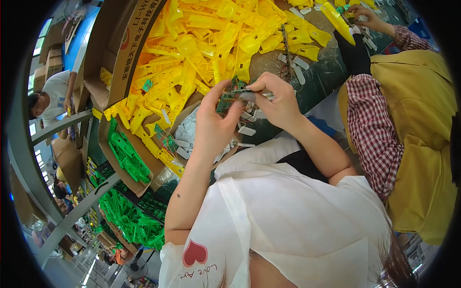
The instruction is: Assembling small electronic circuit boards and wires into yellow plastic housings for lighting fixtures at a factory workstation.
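Note:
Both my hands are raised over the table edge, close together, on a small green circuit board (pixel 224 102) with thin wires. My left hand (pixel 217 122) grips its left side between thumb and fingers. From the other side, my right hand (pixel 277 100) pinches the board's upper edge, where a small dark and silvery piece (pixel 247 95) shows; its exact kind is hidden by the fingers. Just beyond the hands lies a big heap of yellow plastic shells (pixel 192 53). Below my left hand are white oblong pieces (pixel 189 129) in a carton.
A tall cardboard flap (pixel 117 48) borders the heap on the left. Green plastic parts (pixel 128 156) fill a carton, with more in a black crate (pixel 144 204). At right, a co-worker in checked sleeves (pixel 372 129) handles a yellow shell (pixel 338 23). Grey metal bars (pixel 62 129) stand left.

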Tool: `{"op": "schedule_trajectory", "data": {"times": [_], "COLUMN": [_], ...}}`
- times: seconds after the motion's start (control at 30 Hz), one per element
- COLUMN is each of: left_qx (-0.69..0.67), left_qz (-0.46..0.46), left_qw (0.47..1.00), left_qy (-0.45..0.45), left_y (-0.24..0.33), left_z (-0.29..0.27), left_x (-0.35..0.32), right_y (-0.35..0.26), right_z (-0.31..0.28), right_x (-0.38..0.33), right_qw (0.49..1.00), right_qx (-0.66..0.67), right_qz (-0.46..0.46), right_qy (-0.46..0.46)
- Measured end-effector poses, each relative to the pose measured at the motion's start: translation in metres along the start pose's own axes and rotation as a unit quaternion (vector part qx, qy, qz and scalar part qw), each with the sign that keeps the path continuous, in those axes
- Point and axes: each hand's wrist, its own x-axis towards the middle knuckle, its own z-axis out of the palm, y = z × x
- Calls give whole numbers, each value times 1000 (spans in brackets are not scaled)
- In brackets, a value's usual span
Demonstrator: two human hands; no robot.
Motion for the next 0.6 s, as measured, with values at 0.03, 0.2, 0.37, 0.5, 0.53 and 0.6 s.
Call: {"op": "schedule_trajectory", "data": {"times": [0.03,0.2,0.37,0.5,0.53,0.6], "left_qx": [2,78,204,267,268,221], "left_qz": [-1,120,148,155,155,51], "left_qw": [1000,989,968,945,945,961], "left_qy": [0,-49,-16,-102,-101,-159], "left_y": [-6,-12,-15,-25,-24,-21], "left_z": [-3,-16,-14,-26,-26,-26], "left_x": [-1,-7,-10,-7,-6,-6], "right_y": [1,0,4,26,18,0], "right_z": [-1,-5,2,4,7,7], "right_x": [-1,-3,-5,7,4,1], "right_qw": [993,955,973,991,996,992], "right_qx": [96,225,137,-106,-71,-39], "right_qz": [58,143,168,28,18,-35], "right_qy": [-38,-126,-79,-78,-58,-111]}}
